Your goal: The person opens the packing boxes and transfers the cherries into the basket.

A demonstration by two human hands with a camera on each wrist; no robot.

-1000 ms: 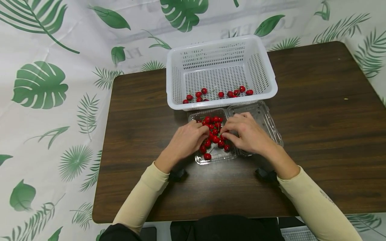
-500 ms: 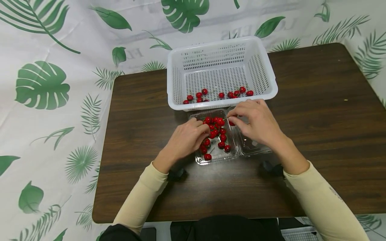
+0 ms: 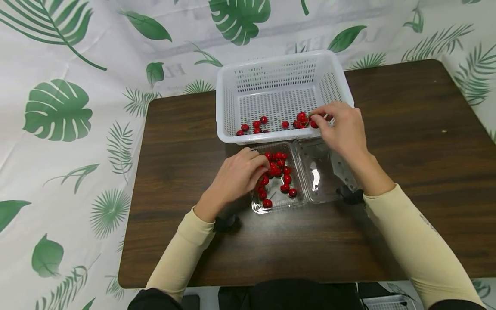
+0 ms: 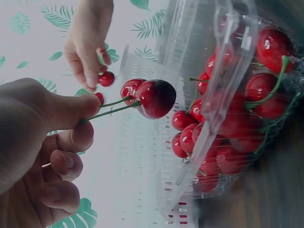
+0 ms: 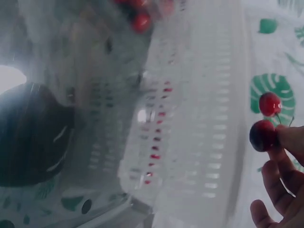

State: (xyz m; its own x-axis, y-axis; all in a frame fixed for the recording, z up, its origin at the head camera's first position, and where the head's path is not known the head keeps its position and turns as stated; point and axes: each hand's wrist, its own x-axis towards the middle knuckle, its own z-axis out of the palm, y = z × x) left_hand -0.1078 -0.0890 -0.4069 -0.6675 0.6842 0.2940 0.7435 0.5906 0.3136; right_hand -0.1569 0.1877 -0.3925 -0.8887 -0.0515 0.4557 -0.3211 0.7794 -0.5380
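Note:
Over the left side of a clear plastic clamshell box point(image 3: 286, 204), my left hand point(image 3: 242, 175) pinches thin green stems between thumb and forefinger. Two red cherries point(image 4: 156, 99) hang from those stems in the left wrist view. My right hand point(image 3: 344, 129) is at the front right rim of a white perforated basket point(image 3: 226, 97), its thumb and fingers pinching a pair of cherries point(image 5: 263, 135). Several stemmed cherries point(image 3: 286, 178) lie inside the box. More cherries point(image 3: 257, 124) are spread along the basket's near side, some partly hidden by the right hand.
The box's clear lid point(image 3: 317, 172) lies folded back to the right on the dark wooden table point(image 3: 410, 172). Behind the table hangs a white cloth point(image 3: 186, 26) with green leaf prints. The basket stands just behind the box.
My right hand has moved from the box, away and to the right, up to the basket rim, carrying cherries. My left hand has stayed nearly still over the box.

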